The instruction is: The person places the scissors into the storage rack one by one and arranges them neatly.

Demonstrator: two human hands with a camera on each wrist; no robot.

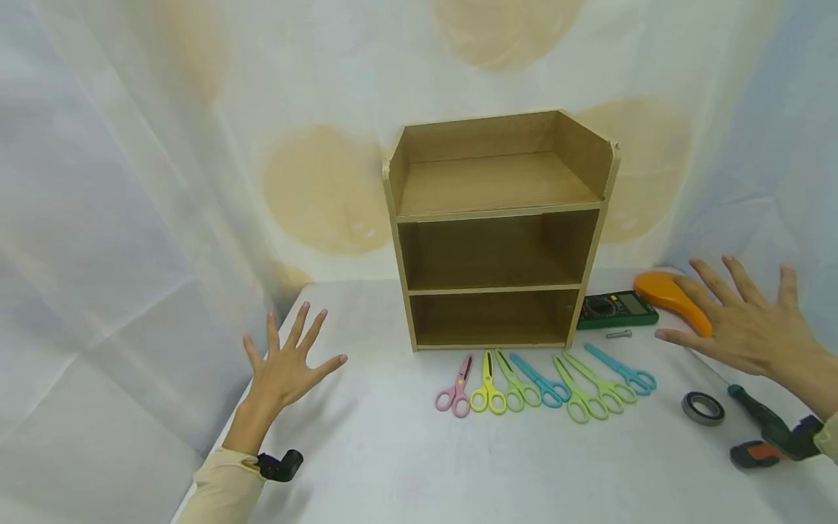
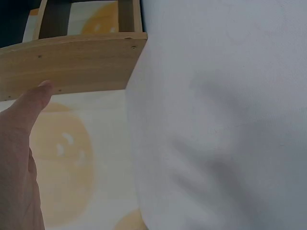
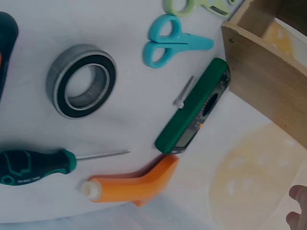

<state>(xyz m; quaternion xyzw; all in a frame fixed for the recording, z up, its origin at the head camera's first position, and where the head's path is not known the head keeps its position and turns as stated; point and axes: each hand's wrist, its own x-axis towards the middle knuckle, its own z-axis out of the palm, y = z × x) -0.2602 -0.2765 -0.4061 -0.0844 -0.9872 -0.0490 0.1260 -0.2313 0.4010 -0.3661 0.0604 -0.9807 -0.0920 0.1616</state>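
My left hand (image 1: 284, 371) hovers over the white table at the left, fingers spread, holding nothing. Its thumb shows in the left wrist view. The right hand (image 1: 762, 327), also spread and holding nothing, is raised at the right and overlaps an orange curved object (image 1: 668, 295) in the head view. Near it lie a green multimeter (image 3: 194, 108), a bolt (image 3: 184, 93), a screwdriver (image 3: 41, 165) and a ring bearing (image 3: 81, 81). Pink scissors (image 1: 456, 389), yellow scissors (image 1: 488, 389), blue scissors (image 1: 625, 370) and green scissors (image 1: 579, 393) form a row between the hands.
A wooden shelf (image 1: 497, 290) with two open compartments and an open top stands at the back, its bare tiers facing me. A dark tool with an orange-red patch (image 1: 756, 455) lies at the right. White sheets (image 1: 131, 291) with pale orange circles surround the table.
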